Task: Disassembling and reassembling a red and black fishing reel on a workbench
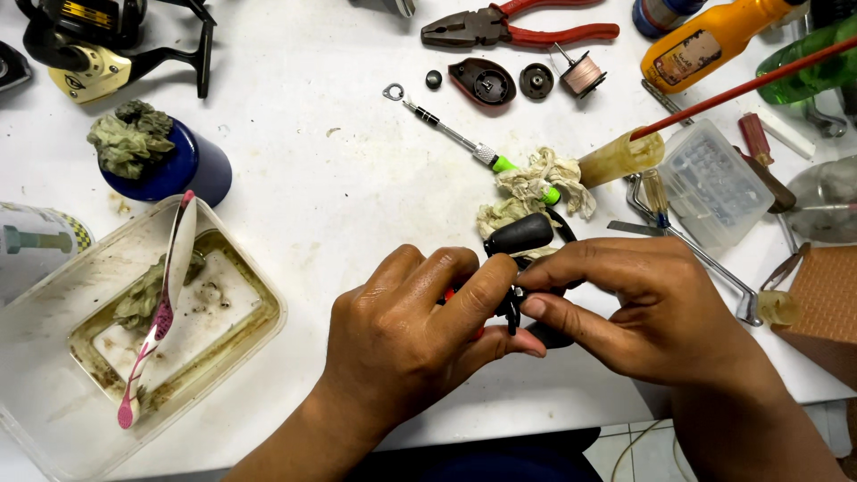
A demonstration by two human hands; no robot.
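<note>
My left hand (406, 335) and my right hand (638, 308) meet at the front middle of the white table (312, 170). Together they grip a small black fishing reel part (518, 308) with a black oval knob (520, 235) sticking up behind my fingers. A bit of red shows under my left fingers. My right thumb and forefinger pinch a small black piece at the part's middle. Most of the part is hidden by both hands.
A plastic tub (254, 344) with murky liquid, a rag and a pink-white toothbrush (165, 303) sits at left. Behind my hands lie a dirty rag (536, 192), a screwdriver (451, 134), red pliers (513, 27), small reel parts (486, 82), bottles and a clear box (714, 178).
</note>
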